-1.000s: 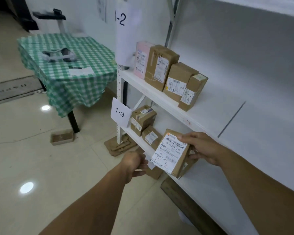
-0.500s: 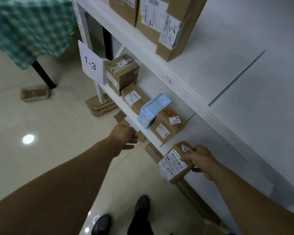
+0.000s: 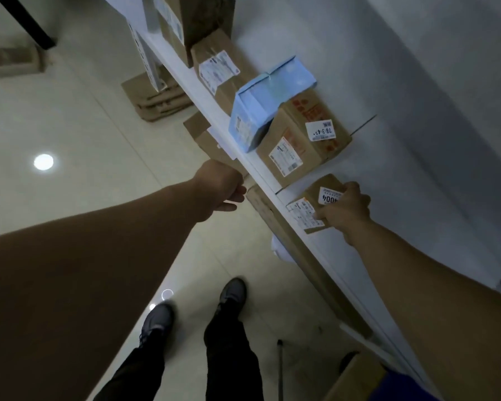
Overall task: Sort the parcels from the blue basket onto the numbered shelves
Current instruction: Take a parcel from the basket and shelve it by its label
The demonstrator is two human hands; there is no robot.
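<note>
My right hand (image 3: 343, 211) grips a small brown cardboard parcel (image 3: 311, 204) with white labels, set down on the white shelf (image 3: 315, 244) just right of a larger brown box (image 3: 301, 143). My left hand (image 3: 222, 185) hangs in front of the shelf edge, fingers loosely curled, holding nothing. A light blue parcel (image 3: 265, 102) leans on the larger box, and more brown parcels (image 3: 217, 70) stand further left along the same shelf. A blue basket corner (image 3: 408, 386) shows at the bottom right.
My dark shoes (image 3: 194, 305) stand on the glossy tiled floor. Flattened cardboard (image 3: 154, 96) lies under the white shelf post (image 3: 148, 65). A small brown box (image 3: 12, 60) sits on the floor at the far left. A wooden plank (image 3: 287, 241) runs below the shelf.
The view tilted further down and moved closer. My right hand carried the small parcel onto the shelf beside the larger brown box. My left hand stayed by the shelf edge.
</note>
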